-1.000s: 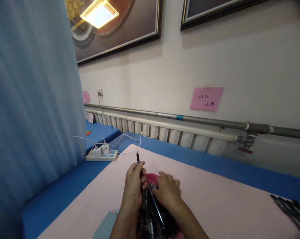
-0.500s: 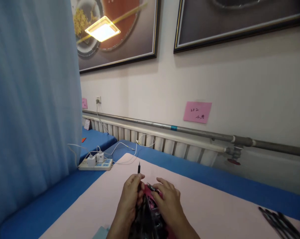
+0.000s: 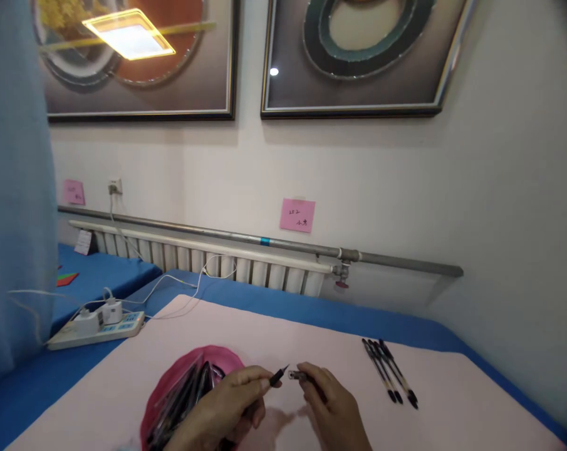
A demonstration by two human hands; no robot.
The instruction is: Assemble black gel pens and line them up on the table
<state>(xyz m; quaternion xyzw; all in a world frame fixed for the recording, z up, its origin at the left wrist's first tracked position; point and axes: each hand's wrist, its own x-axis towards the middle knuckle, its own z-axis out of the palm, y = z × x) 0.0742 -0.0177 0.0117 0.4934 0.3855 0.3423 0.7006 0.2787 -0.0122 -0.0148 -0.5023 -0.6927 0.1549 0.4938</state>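
Single head-worn view, facing forward and down, hands (image 3: 332, 402) near at lower centre, wall (image 3: 386, 188) beyond

Sheet (image 3: 330, 352) on table (image 3: 405, 322). Bowl (image 3: 224, 355) on sheet, left (partly behind left hand (image 3: 240, 396)), pens (image 3: 189, 393) in it; more pens (image 3: 394, 371) on sheet, right. Strip (image 3: 128, 326) left of sheet. Radiator (image 3: 274, 275) behind table, pipe (image 3: 306, 248) above it.
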